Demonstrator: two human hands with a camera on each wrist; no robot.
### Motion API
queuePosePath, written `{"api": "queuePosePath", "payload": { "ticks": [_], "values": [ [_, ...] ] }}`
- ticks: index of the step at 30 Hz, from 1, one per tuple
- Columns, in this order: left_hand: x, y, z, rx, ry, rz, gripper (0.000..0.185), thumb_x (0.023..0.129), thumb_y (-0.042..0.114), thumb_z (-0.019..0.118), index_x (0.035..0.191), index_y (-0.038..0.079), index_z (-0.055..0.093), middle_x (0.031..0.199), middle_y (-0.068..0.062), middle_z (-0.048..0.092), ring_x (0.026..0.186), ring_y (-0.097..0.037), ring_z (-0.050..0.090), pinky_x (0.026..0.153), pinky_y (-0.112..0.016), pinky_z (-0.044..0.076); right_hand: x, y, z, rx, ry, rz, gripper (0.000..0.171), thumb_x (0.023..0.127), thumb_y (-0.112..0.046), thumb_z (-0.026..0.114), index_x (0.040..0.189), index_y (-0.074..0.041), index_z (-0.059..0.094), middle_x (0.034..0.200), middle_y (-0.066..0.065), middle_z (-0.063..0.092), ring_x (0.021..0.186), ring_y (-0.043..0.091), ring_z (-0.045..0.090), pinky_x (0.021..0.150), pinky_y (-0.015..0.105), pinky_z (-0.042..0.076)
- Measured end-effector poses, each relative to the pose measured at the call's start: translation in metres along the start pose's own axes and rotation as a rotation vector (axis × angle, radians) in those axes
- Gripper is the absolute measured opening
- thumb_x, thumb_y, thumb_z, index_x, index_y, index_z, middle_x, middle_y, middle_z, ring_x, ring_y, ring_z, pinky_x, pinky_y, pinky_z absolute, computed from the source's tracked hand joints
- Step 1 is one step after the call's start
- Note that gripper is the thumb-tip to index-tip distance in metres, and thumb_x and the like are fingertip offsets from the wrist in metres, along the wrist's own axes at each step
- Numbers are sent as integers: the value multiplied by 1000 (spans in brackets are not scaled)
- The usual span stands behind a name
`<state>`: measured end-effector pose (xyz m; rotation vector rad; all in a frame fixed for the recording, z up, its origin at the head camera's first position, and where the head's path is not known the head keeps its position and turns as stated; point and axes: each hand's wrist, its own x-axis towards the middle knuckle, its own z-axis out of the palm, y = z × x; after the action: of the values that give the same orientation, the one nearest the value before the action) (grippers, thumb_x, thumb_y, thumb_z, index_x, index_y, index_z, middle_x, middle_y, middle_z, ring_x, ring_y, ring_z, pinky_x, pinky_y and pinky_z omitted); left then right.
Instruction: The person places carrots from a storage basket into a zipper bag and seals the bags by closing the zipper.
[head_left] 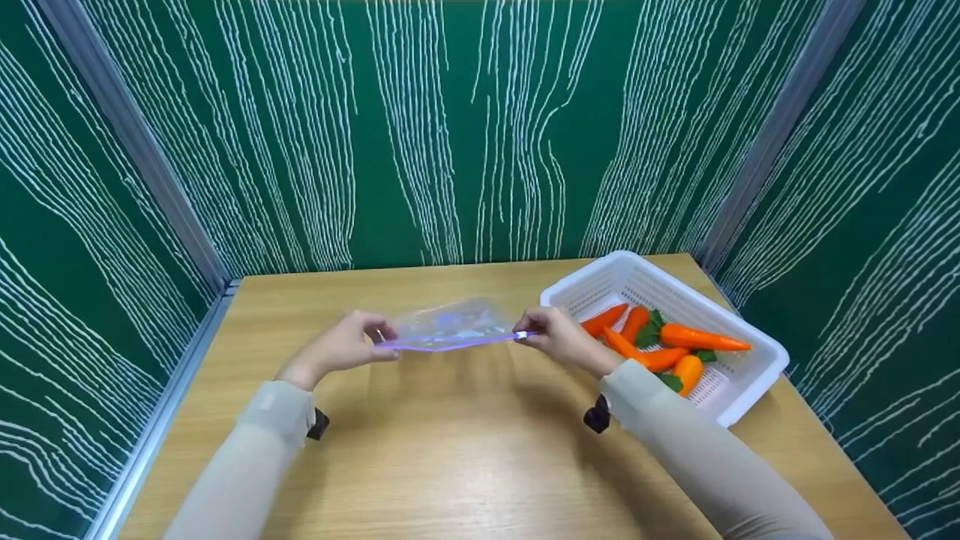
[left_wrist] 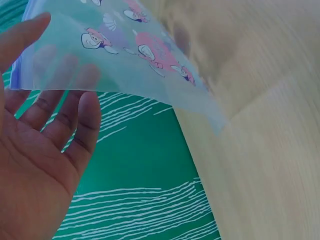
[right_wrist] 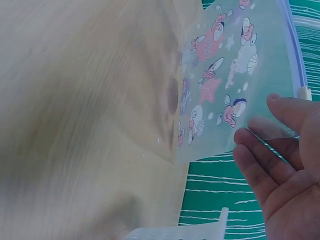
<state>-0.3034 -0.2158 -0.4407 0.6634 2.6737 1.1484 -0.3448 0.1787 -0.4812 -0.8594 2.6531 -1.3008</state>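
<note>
The left hand [head_left: 341, 346] pinches the left end of a clear zip bag [head_left: 448, 327], thumb on top and fingers underneath; the left wrist view shows those fingers [left_wrist: 75, 125] lying fairly straight beneath the printed film, so the grip looks light. The right hand [head_left: 559, 339] pinches the opposite end in the same way, just beside the small white slider [right_wrist: 303, 92] at the end of the purple zip strip [head_left: 450, 344]. Between the two hands the bag is stretched out level above the wooden table [head_left: 465, 465], near its middle, with the zip edge toward the person and the rest of the bag pointing away. Whether the mouth is sealed or parted cannot be told from these views.

To the right of the right hand, close to it, a white slotted basket [head_left: 742, 390] sits on the table holding several orange carrots [head_left: 701, 338] with green tops. Green panels with white lines close in the table on three sides.

The likeliest trouble, as I judge it, is the thin film slipping out of one pinch: the hold is only at the corners, and a harder pull on the strip could free an end and let the bag fold and drop. The right forearm also passes close to the basket's near rim, so a wide elbow swing could nudge it.
</note>
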Motion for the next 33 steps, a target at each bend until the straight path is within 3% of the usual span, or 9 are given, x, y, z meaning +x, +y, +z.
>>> {"api": "queuePosePath", "payload": {
  "ticks": [6,10,17,24,30,33],
  "values": [
    [4,2,11,18,-35,-42,42,88,36,92,116,7,79,109,-7,75,104,-29,66,92,-42,55,-5,5,6,56,-8,70,4,101,-4,75,105,-3,74,106,14,79,87,21,68,92,41,66],
    [8,5,21,17,-57,-27,46,86,38,93,118,8,78,114,-9,74,107,-29,66,95,-47,57,-6,8,10,27,-2,43,4,101,-3,75,105,-2,74,106,15,79,87,21,69,92,43,66],
    [18,8,41,25,-99,49,46,89,39,91,119,7,77,117,-13,75,114,-37,69,103,-53,58,-9,13,16,17,16,-74,4,99,2,75,97,0,72,101,18,79,83,13,67,86,29,65],
    [28,14,60,96,-117,123,50,84,37,93,118,5,76,113,-12,76,109,-35,70,98,-48,59,-13,18,21,4,10,-52,5,98,3,75,96,0,73,99,16,79,80,10,62,79,19,57],
    [32,15,74,123,-164,136,55,83,32,93,123,0,73,119,-19,75,107,-33,69,96,-48,58,-17,19,24,-20,-4,-6,4,99,0,76,98,-3,74,101,13,79,83,14,64,83,29,62],
    [34,16,79,131,-175,157,48,86,24,90,123,-2,73,117,-19,74,103,-33,70,93,-47,59,-18,20,25,-39,-7,-5,4,99,1,76,99,-3,74,102,14,79,85,16,67,87,38,66]
  ]
}}
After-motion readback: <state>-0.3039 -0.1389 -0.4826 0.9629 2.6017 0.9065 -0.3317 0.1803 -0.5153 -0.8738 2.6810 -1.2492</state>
